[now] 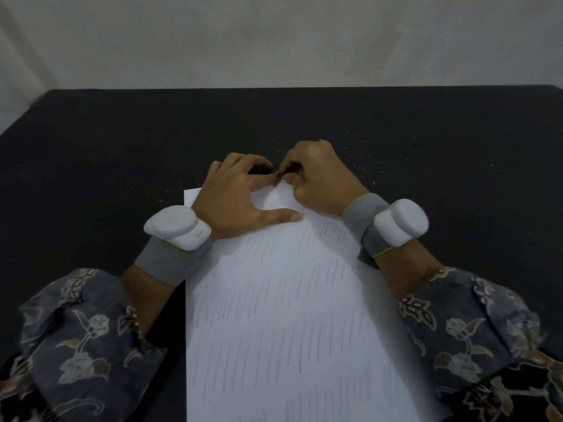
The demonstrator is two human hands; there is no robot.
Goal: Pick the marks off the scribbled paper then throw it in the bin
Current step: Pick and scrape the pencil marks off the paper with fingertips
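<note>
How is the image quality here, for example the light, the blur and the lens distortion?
Head view: dim, even light, no glare; the paper is the brightest area, its pencil strokes faint. The table far edge bows from the wide-angle lens. The sleeves look soft, and the fingers are slightly blurred.

Black table (128, 153) fills most of the view, matte surface w/ fine grainy texture; pale specks scattered over its far-right part. Far edge runs straight across, left corner angled off toward the near side. Behind it a plain off-white wall (274, 38), no windows or fittings in view. Faint vertical seam or fold at wall's left side. Light is dim and soft, wall brighter than the table.
</note>
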